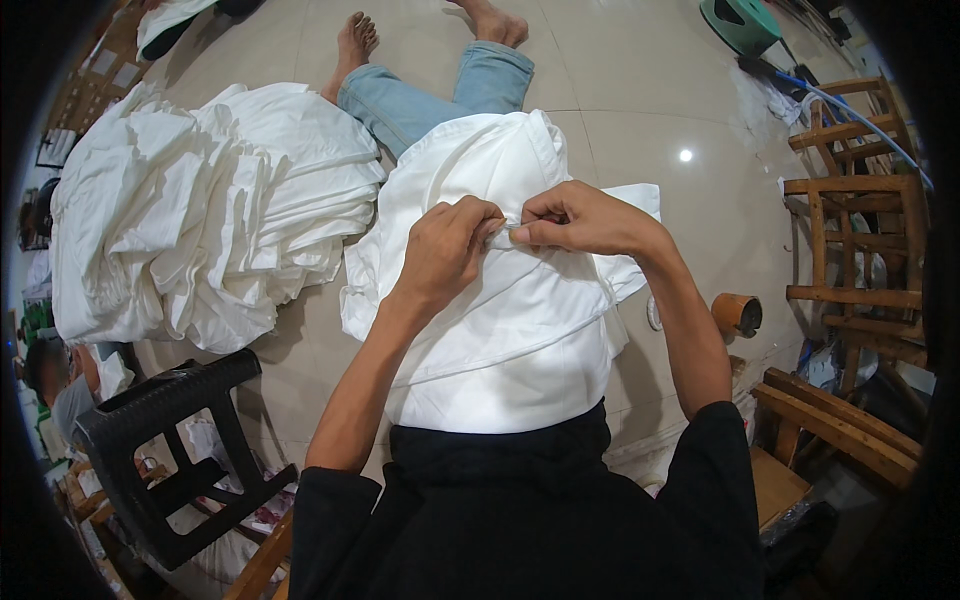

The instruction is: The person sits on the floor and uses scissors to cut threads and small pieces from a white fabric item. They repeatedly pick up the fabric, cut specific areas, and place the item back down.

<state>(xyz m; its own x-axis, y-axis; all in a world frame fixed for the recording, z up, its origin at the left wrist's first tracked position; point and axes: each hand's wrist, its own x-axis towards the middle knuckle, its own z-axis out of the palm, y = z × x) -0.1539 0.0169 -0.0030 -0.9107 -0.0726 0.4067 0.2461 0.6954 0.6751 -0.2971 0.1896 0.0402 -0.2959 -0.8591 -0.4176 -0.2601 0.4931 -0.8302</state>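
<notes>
A white cloth garment [500, 350] lies spread over my lap, its folds reaching down over my jeans. Near its middle my left hand [447, 245] pinches a bit of the fabric between thumb and fingertips. Close beside it, my right hand [580, 220] grips the same raised bit of cloth from the other side, thumb against the bent forefinger. The two sets of fingertips almost meet. Whether anything small, such as a thread or button, is between them cannot be made out.
A large heap of white garments [200, 210] lies on the tiled floor [640, 140] to my left. Nearer stands a black plastic stool [180, 440]. On the right are wooden frames [860, 240], a brown cylindrical container [737, 314] and a green stool [740, 25]. Another person [70, 385] is at far left.
</notes>
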